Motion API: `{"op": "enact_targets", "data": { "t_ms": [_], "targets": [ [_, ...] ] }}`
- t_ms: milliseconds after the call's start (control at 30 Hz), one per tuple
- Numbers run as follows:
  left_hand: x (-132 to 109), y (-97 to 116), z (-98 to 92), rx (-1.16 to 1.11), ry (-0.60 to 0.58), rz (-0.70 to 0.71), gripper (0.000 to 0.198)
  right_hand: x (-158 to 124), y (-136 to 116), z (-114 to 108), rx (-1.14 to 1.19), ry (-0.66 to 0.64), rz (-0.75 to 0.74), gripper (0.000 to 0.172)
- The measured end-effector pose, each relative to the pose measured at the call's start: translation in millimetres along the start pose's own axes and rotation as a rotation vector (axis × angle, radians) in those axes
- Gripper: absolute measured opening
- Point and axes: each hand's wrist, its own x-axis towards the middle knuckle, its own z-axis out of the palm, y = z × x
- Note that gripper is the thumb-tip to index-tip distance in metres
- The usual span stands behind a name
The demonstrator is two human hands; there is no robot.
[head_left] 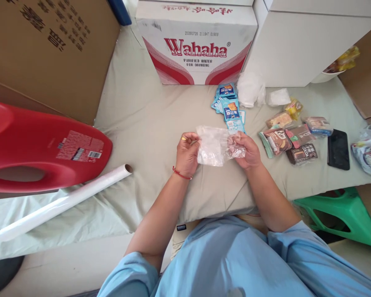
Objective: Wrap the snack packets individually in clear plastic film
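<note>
My left hand (187, 154) pinches the left edge of a clear plastic bag (210, 146) held just above the cloth-covered table (142, 123). My right hand (247, 150) is closed on the bag's right side together with a small pinkish wrapped snack (236, 151). A red string bracelet is on my left wrist and a ring on one finger. Just beyond my hands lies a pile of blue snack sachets (228, 105).
Brown cocoa snack packs (289, 144) and a black phone (338, 149) lie at the right. A Wahaha water carton (196, 43) and white boxes (303, 45) stand at the back. A red plastic stool (34, 144) and a film roll (64, 202) lie left, a green stool (343, 214) lower right.
</note>
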Motion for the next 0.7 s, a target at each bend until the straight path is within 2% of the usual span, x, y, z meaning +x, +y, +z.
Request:
{"op": "enact_targets", "data": {
  "t_ms": [67, 200, 300, 400, 533, 633, 700],
  "targets": [
    [1.1, -2.5, -2.1, 0.070, 0.002, 0.070, 0.033, -0.4, 1.7, 1.6, -0.043, 0.026, -0.031, 0.030],
    [1.4, -8.4, -7.5, 0.183, -0.037, 0.090, 0.030, -0.1, 3.6, 2.6, -0.048, 0.043, -0.049, 0.032],
    [-2.3, -10.2, -8.1, 0.315, 0.036, 0.255, 0.029, 1.2, 3.6, 2.0, -0.038, 0.064, -0.085, 0.033],
    [-6.8, -10.3, -5.9, 0.545, -0.016, 0.383, 0.018, 1.3, 3.8, 2.8, -0.043, 0.058, -0.101, 0.033],
    [-8.9, -12.4, -2.9, 0.727, -0.091, 0.360, 0.036, -0.7, 5.8, 6.1, -0.063, 0.011, -0.090, 0.033],
    [-7.7, -12.6, -2.7, 0.703, -0.086, 0.365, 0.017, -1.3, 7.2, 6.5, -0.059, -0.021, -0.057, 0.032],
    [-5.4, -11.0, -3.5, 0.590, -0.053, 0.356, 0.020, -0.3, 6.9, 4.6, -0.049, -0.003, -0.063, 0.031]
  ]
}}
